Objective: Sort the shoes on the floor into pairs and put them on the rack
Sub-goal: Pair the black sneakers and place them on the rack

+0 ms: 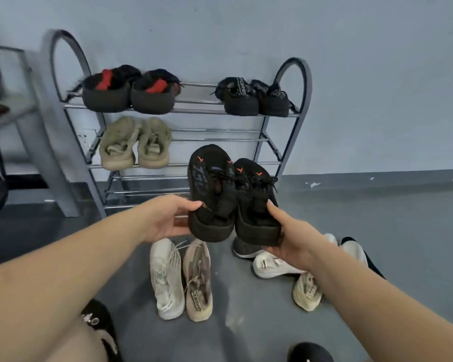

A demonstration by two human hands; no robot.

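I hold a pair of black knit sneakers with small orange marks side by side in the air, in front of the rack's lower right part. My left hand (168, 220) grips the heel of the left sneaker (211, 189). My right hand (289, 236) grips the heel of the right sneaker (255, 205). The grey metal shoe rack (293, 131) stands against the wall. Its top shelf carries a black-and-red pair (130, 88) and a black pair (254, 96). A khaki pair (135, 143) rests on the second shelf at the left.
On the floor lie a white sneaker (166, 278) beside a beige one (198, 280), a white shoe (272, 265), a cream shoe (307, 292) and a dark shoe (242, 248) under my right hand. A grey frame (45, 142) stands left of the rack.
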